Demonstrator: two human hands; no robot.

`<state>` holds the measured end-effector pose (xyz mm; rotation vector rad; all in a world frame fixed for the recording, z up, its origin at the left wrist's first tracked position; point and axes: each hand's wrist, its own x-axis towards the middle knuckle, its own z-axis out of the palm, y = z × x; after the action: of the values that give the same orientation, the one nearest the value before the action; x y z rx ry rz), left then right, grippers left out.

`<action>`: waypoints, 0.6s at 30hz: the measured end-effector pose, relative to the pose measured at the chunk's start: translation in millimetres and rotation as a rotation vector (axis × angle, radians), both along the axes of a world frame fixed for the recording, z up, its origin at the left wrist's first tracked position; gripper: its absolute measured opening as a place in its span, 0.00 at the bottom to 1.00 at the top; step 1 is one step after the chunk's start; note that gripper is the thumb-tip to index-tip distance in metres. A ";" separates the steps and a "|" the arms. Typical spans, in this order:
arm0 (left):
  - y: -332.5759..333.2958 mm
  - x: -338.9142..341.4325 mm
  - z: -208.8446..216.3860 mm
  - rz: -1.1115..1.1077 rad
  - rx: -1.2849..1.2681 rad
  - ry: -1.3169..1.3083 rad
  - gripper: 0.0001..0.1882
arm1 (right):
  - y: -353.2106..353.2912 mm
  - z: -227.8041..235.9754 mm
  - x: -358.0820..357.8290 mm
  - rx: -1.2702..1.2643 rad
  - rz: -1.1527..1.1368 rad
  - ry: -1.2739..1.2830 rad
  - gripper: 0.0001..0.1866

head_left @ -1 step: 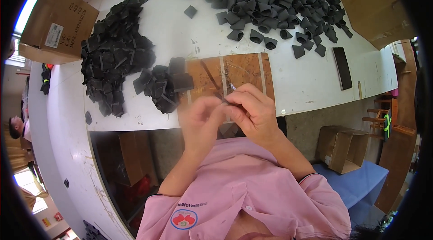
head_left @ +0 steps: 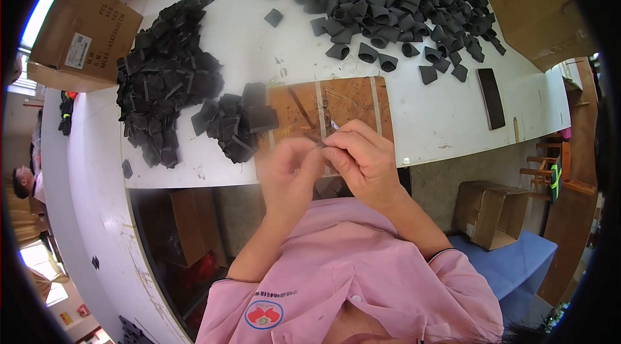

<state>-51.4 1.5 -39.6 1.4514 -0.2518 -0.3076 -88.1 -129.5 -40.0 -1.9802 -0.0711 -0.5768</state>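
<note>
Over the near edge of a brown wooden board (head_left: 363,101), my left hand (head_left: 291,169) and my right hand (head_left: 363,159) meet at the fingertips. Both are closed in a pinch on a small dark piece (head_left: 319,143), mostly hidden by the fingers. A thin dark strip or mark (head_left: 301,108) runs along the board beyond my hands. Left of the board, partly over its edge, lies a small heap of flat black pieces (head_left: 233,125). A larger heap of similar black pieces (head_left: 165,78) spreads farther left. Many short black tube-like sleeves (head_left: 388,4) are piled at the back right.
Cardboard boxes stand at the table's left (head_left: 84,33) and right (head_left: 540,11). A dark phone (head_left: 491,99) lies on the white table (head_left: 446,117) at right. One black piece (head_left: 273,17) lies apart. Below right, an open carton (head_left: 491,213) sits on a blue surface (head_left: 511,260).
</note>
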 end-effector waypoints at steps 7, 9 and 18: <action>-6.5 9.0 -1.2 0.224 -0.038 -0.047 0.05 | 8.7 -10.3 16.3 -0.374 -0.179 -0.132 0.05; -1.3 14.8 18.9 0.136 -0.360 0.369 0.07 | 8.7 -6.9 18.5 -0.336 -0.228 -0.167 0.04; -10.0 11.7 15.2 0.246 0.032 -0.249 0.10 | 3.2 4.3 18.0 1.546 0.520 0.476 0.04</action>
<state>-39.7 -8.5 -24.4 1.5342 -0.2667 0.0700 -70.1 -126.3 -35.7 -0.4793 0.1277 0.2281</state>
